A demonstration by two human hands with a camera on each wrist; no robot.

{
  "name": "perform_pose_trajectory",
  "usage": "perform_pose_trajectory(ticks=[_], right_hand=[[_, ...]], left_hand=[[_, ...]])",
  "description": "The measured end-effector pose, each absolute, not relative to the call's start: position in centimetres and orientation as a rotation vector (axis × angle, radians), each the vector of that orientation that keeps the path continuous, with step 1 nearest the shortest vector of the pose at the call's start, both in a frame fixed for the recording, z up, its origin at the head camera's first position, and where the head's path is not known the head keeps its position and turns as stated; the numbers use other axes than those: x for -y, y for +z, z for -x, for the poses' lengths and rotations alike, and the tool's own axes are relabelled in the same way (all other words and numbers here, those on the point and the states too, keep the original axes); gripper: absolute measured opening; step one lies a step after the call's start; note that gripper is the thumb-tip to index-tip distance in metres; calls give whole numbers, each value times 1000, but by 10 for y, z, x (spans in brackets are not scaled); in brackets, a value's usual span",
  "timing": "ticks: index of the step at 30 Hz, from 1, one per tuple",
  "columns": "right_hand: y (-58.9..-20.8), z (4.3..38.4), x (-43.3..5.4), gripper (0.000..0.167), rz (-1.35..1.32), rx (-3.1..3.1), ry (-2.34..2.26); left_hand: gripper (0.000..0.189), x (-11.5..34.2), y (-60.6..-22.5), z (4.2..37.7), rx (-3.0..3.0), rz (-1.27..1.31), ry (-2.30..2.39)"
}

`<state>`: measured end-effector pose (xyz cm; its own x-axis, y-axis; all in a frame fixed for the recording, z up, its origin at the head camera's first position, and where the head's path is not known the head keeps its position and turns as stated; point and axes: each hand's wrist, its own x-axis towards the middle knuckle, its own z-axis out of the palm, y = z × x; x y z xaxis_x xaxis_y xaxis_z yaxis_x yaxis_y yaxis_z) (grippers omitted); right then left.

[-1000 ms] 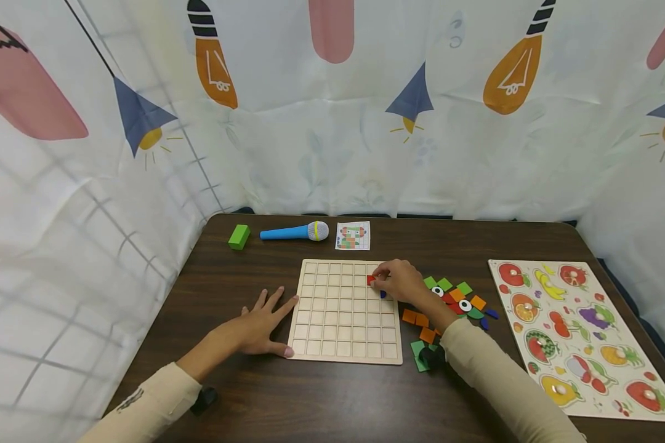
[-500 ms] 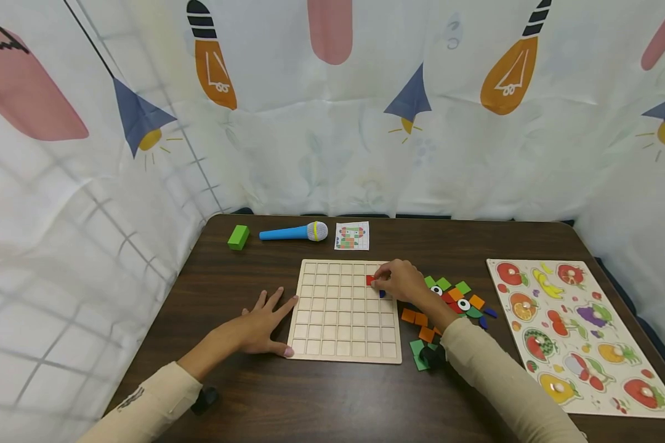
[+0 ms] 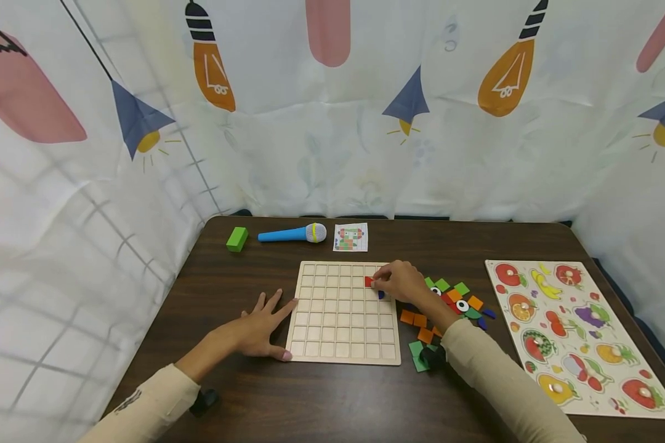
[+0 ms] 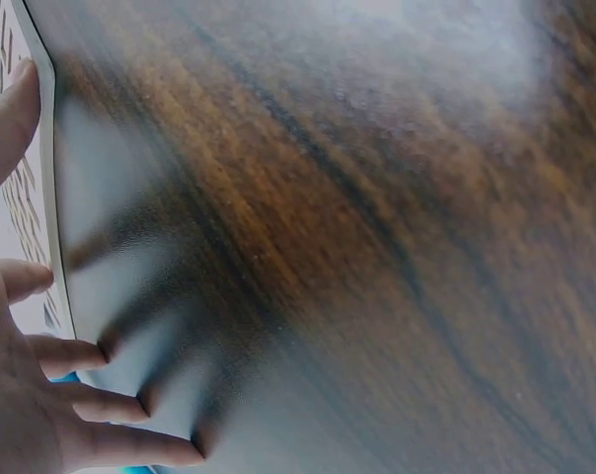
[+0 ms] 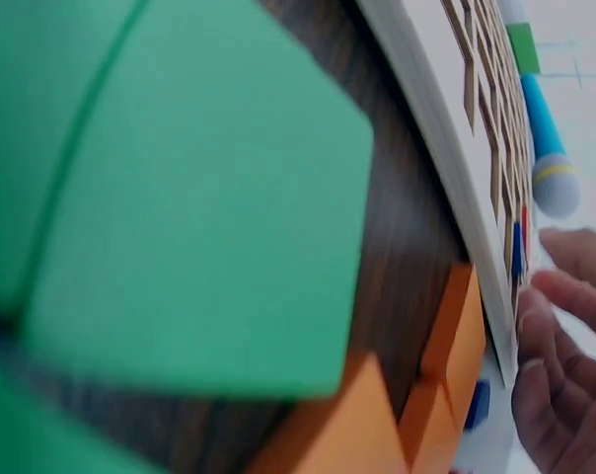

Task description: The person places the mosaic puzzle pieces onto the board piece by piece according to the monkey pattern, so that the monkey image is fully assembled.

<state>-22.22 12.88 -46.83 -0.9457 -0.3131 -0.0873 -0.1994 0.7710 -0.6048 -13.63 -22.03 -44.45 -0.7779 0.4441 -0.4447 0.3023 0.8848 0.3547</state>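
Note:
My left hand (image 3: 257,329) lies with fingers spread at the left side of a pale wooden grid board (image 3: 327,335). Its thumb rests on the near left corner, and other fingertips touch the table. At the board's far right, my right hand (image 3: 401,283) bends over a small red tile (image 3: 368,282), its finger and thumb tips right at the tile's edge, pinching it. Part of the tile is hidden by the fingers. A blue piece (image 3: 381,295) sits in the grid just below them. In the right wrist view, the red tile (image 5: 524,225) shows beside the fingertips.
Orange tiles (image 3: 419,320), green pieces (image 3: 417,349) and several other coloured pieces lie right of the board. A fruit puzzle board (image 3: 582,338) stands further right. Along the back are a green block (image 3: 236,239), a toy microphone (image 3: 290,234) and a pattern card (image 3: 350,237).
Both hands keep their places on the board. The whole head view has shifted very slightly; nothing else visibly differs.

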Motion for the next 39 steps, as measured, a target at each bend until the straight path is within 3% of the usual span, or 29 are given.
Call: perform_pose_trajectory(ticks=[9, 21, 39], right_hand=[[-470, 222, -165, 23, 641, -2648, -1056], [-471, 193, -204, 30, 906, -2511, -957], [-471, 183, -213, 31, 919, -2562, -791]], left_hand=[[110, 221, -446, 136, -2522, -522, 361], [110, 222, -448, 135, -2531, -530, 358], [110, 221, -448, 136, -2529, -539, 348]])
